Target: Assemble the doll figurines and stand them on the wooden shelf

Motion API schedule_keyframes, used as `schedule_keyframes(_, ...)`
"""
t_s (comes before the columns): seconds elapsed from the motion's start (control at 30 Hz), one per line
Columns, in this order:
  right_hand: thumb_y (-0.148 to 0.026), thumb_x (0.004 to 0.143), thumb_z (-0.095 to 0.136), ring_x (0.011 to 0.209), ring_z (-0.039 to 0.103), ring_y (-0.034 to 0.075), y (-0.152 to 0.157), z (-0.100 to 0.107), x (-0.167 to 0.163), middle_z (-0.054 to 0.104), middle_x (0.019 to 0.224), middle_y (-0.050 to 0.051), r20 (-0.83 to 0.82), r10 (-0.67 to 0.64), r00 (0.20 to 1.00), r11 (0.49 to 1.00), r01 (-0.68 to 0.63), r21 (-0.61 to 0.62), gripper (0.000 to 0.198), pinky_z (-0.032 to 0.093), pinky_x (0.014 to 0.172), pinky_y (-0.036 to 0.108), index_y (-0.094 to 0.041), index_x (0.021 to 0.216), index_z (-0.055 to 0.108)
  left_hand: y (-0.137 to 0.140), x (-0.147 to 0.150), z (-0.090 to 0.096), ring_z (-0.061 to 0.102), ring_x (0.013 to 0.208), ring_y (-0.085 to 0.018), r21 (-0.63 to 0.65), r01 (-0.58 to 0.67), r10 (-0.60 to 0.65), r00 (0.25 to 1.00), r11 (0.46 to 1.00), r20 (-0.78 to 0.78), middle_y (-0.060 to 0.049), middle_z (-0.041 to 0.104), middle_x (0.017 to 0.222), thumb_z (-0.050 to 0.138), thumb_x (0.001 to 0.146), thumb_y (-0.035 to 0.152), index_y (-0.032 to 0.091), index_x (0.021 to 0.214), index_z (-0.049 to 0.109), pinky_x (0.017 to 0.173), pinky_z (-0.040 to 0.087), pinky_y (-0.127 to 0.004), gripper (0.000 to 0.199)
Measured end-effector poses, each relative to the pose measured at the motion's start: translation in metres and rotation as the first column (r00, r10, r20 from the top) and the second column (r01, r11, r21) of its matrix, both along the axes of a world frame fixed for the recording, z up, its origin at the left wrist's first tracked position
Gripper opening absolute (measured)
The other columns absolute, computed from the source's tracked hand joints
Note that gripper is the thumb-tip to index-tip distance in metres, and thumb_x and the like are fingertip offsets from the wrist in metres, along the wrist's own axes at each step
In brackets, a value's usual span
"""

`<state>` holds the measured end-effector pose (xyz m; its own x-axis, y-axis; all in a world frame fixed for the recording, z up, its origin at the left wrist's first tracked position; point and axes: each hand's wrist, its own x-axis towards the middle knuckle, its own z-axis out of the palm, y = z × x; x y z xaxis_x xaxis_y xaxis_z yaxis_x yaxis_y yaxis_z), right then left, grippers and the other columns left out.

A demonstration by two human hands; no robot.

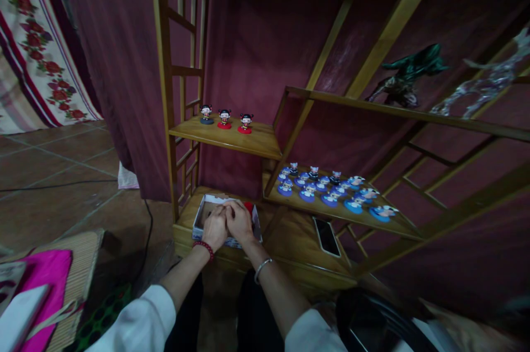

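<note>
My left hand (216, 227) and my right hand (240, 219) meet over a shallow white box (199, 218) on the bottom shelf. Both have curled fingers, pressed close together, and whatever they hold is hidden. Beside my right hand, a red piece (249, 206) shows at the box's back right; its kind is unclear. Dark bits lie left of my left hand inside the box. Above the box, three small figurines stand in a row on a little shelf (232, 137): one figurine on a dark base (206, 113) and two on red bases, including the rightmost figurine (245, 122).
Several figurines with purple and blue bases (308, 192) crowd the shelf at right. A phone (327, 236) lies below them. Higher up stand a green sculpture (408, 74) and a clear deer-like one (482, 84). Wooden posts (162, 87) frame the left. A cable (149, 230) crosses the floor.
</note>
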<state>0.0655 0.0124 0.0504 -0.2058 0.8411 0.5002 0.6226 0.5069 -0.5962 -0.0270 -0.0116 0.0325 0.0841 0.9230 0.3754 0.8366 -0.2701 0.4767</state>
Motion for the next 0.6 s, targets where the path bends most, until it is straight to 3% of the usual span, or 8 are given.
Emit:
schedule_keyframes(0.17, -0.009, 0.073, 0.042, 0.084, 0.058, 0.014, 0.012, -0.035, 0.007, 0.065, 0.084, 0.001, 0.066, -0.063, 0.996, 0.981, 0.074, -0.178, 0.026, 0.044, 0.079, 0.024, -0.023, 0.079, 0.063, 0.002, 0.004, -0.025, 0.048, 0.105, -0.018, -0.185, -0.010, 0.014, 1.000, 0.983, 0.023, -0.011, 0.056, 0.109, 0.038, 0.072, 0.006, 0.013, 0.105, 0.054, 0.090, 0.038, -0.029, 0.037)
schedule_keyframes(0.27, -0.011, 0.074, 0.042, 0.085, 0.059, 0.013, 0.020, -0.050, 0.015, 0.066, 0.089, 0.001, 0.140, -0.095, 0.986, 0.936, 0.136, -0.324, 0.026, 0.043, 0.080, 0.022, -0.022, 0.083, 0.064, 0.007, 0.005, -0.040, 0.046, 0.108, -0.019, -0.274, -0.005, 0.088, 0.952, 0.962, 0.293, -0.012, 0.057, 0.109, 0.043, 0.064, -0.001, 0.013, 0.096, 0.060, 0.095, 0.032, -0.029, 0.038)
schedule_keyframes(0.33, -0.012, 0.075, 0.041, 0.085, 0.060, 0.013, 0.026, -0.058, 0.022, 0.067, 0.091, 0.002, 0.200, -0.128, 0.971, 0.892, 0.201, -0.406, 0.026, 0.043, 0.078, 0.020, -0.021, 0.085, 0.064, 0.013, 0.005, -0.049, 0.047, 0.107, -0.019, -0.368, -0.006, 0.233, 0.783, 0.930, 0.577, -0.011, 0.058, 0.106, 0.046, 0.058, -0.005, 0.014, 0.081, 0.063, 0.096, 0.029, -0.026, 0.034)
schedule_keyframes(0.37, -0.013, 0.075, 0.041, 0.084, 0.060, 0.013, 0.029, -0.061, 0.025, 0.067, 0.091, 0.002, 0.224, -0.143, 0.964, 0.868, 0.231, -0.439, 0.027, 0.043, 0.076, 0.020, -0.021, 0.085, 0.065, 0.017, 0.004, -0.053, 0.048, 0.105, -0.020, -0.403, -0.014, 0.289, 0.720, 0.915, 0.631, -0.011, 0.060, 0.102, 0.047, 0.056, -0.006, 0.014, 0.075, 0.063, 0.096, 0.029, -0.026, 0.032)
schedule_keyframes(0.5, -0.015, 0.076, 0.041, 0.086, 0.060, 0.013, 0.040, -0.076, 0.036, 0.066, 0.094, 0.001, 0.283, -0.183, 0.942, 0.814, 0.306, -0.494, 0.027, 0.043, 0.074, 0.019, -0.023, 0.088, 0.065, 0.035, 0.000, -0.063, 0.052, 0.097, -0.022, -0.522, -0.059, 0.466, 0.543, 0.851, 0.699, -0.009, 0.063, 0.080, 0.048, 0.054, -0.006, 0.017, 0.060, 0.059, 0.093, 0.032, -0.032, 0.026)
schedule_keyframes(0.6, -0.016, 0.076, 0.042, 0.090, 0.059, 0.014, 0.046, -0.085, 0.041, 0.066, 0.096, 0.001, 0.296, -0.196, 0.935, 0.803, 0.326, -0.500, 0.027, 0.043, 0.076, 0.020, -0.024, 0.089, 0.065, 0.047, -0.003, -0.068, 0.056, 0.085, -0.019, -0.598, -0.045, 0.573, 0.349, 0.800, 0.741, -0.005, 0.061, 0.071, 0.048, 0.059, -0.003, 0.018, 0.063, 0.055, 0.081, 0.042, -0.031, 0.022)
